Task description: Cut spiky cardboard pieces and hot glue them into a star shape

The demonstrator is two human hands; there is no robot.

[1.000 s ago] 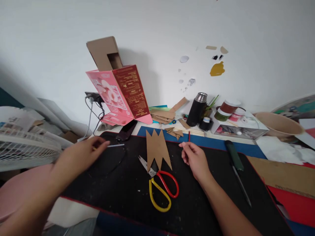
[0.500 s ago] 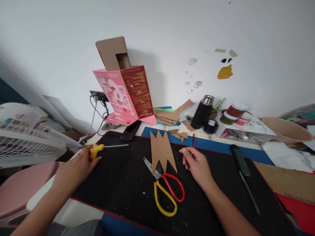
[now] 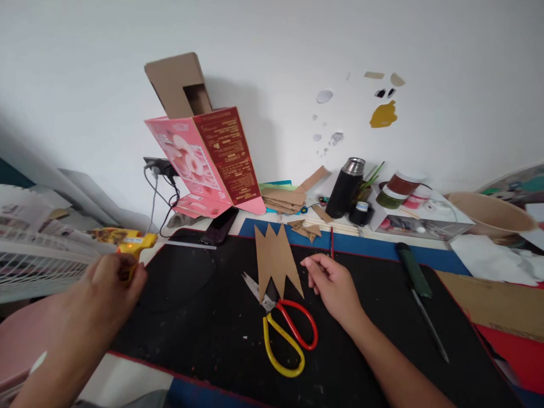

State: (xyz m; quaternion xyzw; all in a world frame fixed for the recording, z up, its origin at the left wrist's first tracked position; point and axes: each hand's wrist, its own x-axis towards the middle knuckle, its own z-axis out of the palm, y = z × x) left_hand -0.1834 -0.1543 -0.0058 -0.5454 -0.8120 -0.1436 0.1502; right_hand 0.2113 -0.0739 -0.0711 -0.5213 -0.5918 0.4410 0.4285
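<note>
On the left, my left hand is closed round the handle of a yellow glue gun, raised above the mat's left edge. A pale glue stick points right from it. My right hand rests on the black mat with its fingers loosely curled in, and nothing shows in them. Just left of that hand lies a cardboard piece with zigzag points at both ends. Scissors with one red and one yellow handle lie at its lower edge, blades partly open.
A pink and red box stands at the back. Cardboard scraps, a black flask and paint jars line the wall. A dark green-handled tool lies right on the black mat. A white fan stands left.
My left hand has lifted the glue gun and drawn it left, toward me. My right hand keeps its place beside the cardboard piece. The whole view has shifted slightly.
</note>
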